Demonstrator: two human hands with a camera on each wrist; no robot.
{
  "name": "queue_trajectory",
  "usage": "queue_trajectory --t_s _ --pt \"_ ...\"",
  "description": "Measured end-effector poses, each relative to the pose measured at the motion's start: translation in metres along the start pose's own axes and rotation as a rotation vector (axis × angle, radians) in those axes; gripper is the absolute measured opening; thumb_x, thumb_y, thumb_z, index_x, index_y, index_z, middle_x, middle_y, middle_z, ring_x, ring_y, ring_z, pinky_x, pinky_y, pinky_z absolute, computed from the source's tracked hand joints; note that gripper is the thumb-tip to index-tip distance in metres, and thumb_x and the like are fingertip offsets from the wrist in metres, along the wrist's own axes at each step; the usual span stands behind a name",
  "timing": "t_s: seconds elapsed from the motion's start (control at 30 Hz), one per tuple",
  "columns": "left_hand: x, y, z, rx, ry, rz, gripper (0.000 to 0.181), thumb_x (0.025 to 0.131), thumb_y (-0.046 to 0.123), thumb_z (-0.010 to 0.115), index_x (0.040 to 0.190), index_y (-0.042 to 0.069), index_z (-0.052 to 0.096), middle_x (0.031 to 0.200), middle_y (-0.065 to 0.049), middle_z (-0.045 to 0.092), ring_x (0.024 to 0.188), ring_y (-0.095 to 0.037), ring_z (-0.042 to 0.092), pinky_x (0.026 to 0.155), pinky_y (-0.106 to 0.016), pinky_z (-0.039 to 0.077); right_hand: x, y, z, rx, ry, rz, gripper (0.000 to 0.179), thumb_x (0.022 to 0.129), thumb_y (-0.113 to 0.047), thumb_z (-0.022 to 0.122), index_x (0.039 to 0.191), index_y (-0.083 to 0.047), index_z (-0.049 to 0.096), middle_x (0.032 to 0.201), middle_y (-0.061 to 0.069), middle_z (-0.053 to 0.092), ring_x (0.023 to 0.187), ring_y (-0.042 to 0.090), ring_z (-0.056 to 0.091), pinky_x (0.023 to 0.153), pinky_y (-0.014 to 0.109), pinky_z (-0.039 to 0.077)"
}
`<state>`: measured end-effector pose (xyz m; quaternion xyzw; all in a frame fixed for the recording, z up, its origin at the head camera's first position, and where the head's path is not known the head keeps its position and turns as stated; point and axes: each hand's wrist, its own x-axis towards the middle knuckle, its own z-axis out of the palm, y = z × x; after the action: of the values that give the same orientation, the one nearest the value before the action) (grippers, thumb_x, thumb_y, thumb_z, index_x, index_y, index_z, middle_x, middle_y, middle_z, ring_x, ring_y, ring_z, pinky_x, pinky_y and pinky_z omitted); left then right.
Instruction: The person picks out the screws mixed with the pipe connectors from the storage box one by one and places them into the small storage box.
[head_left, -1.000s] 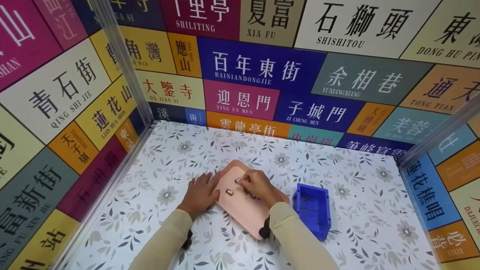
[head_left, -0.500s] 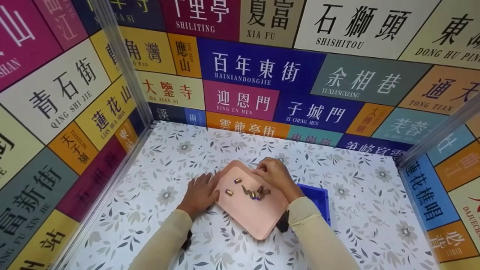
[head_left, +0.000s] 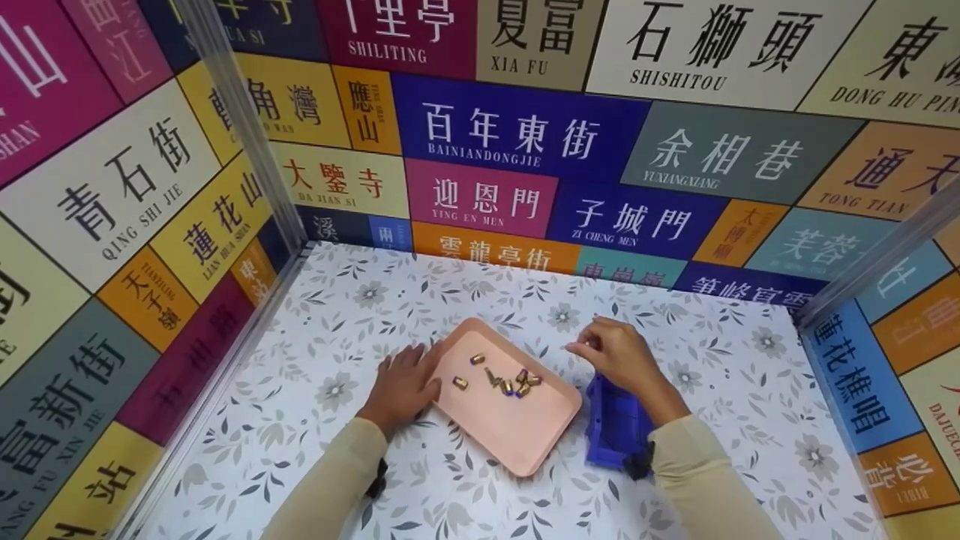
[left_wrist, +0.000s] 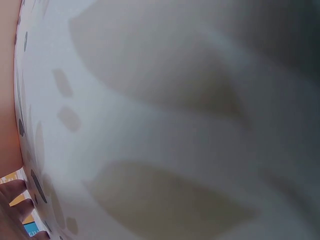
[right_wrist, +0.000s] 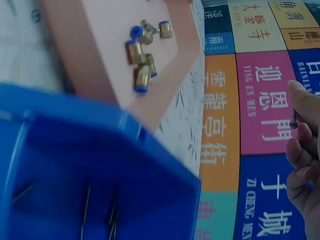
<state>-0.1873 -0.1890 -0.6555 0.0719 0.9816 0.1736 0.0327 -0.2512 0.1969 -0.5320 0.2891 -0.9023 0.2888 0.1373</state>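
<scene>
My right hand [head_left: 626, 356] is raised over the far end of a blue plastic bin [head_left: 598, 420]. In the right wrist view it pinches a small screw [right_wrist: 294, 120], head down, between thumb and fingers. My left hand [head_left: 401, 386] lies at the left edge of a pink tray [head_left: 495, 427], its thumb against the rim. Inside the tray are several brass fittings [right_wrist: 142, 77] with blue ends, plus a few small screws [head_left: 495, 380] clustered beside them. Thin screw-like pieces [right_wrist: 86, 215] lie in the bin. The left wrist view mostly shows blurred tabletop, with fingertips [left_wrist: 17, 192] at the lower left.
A floral-patterned table cover [head_left: 315, 465] lies under everything. Panels with coloured street-name signs [head_left: 517, 135] enclose the back and sides, joined by clear corner strips. The bin stands just right of the tray, with a narrow gap between.
My right hand has moved right, from inside the tray, across its far edge, to above the blue bin. It uncovered the fittings and screws in the tray. My left hand has stayed put.
</scene>
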Motion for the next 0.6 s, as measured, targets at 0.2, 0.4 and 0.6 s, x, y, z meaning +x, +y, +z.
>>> queue_trajectory --t_s 0.2,0.4,0.6 --pt "0.0 0.002 0.0 -0.01 -0.011 -0.02 0.067 0.104 0.05 0.036 0.165 0.036 0.011 0.168 -0.007 0.031 0.155 -0.032 0.027 0.125 -0.061 0.017 -0.022 0.016 -0.018 -0.033 0.022 0.039 0.023 0.085 -0.03 0.084 0.075 -0.016 0.069 0.067 -0.007 0.055 0.061 0.007 0.047 0.056 0.026 0.042" --pt "-0.001 0.004 0.0 -0.01 -0.037 -0.051 0.068 0.104 0.051 0.036 0.165 0.037 0.01 0.17 -0.005 0.027 0.157 -0.03 0.023 0.126 -0.06 0.015 -0.041 0.031 -0.03 -0.064 0.022 0.091 0.023 0.084 -0.029 0.085 0.075 -0.016 0.067 0.067 -0.007 0.053 0.061 0.008 0.047 0.056 0.026 0.041" --pt "0.001 0.005 -0.001 -0.006 -0.027 -0.044 0.068 0.104 0.051 0.036 0.165 0.037 0.01 0.17 -0.005 0.027 0.157 -0.031 0.023 0.126 -0.06 0.014 -0.054 0.042 -0.039 -0.102 0.035 0.095 0.025 0.084 -0.029 0.085 0.075 -0.016 0.066 0.067 -0.007 0.052 0.06 0.008 0.045 0.056 0.026 0.039"
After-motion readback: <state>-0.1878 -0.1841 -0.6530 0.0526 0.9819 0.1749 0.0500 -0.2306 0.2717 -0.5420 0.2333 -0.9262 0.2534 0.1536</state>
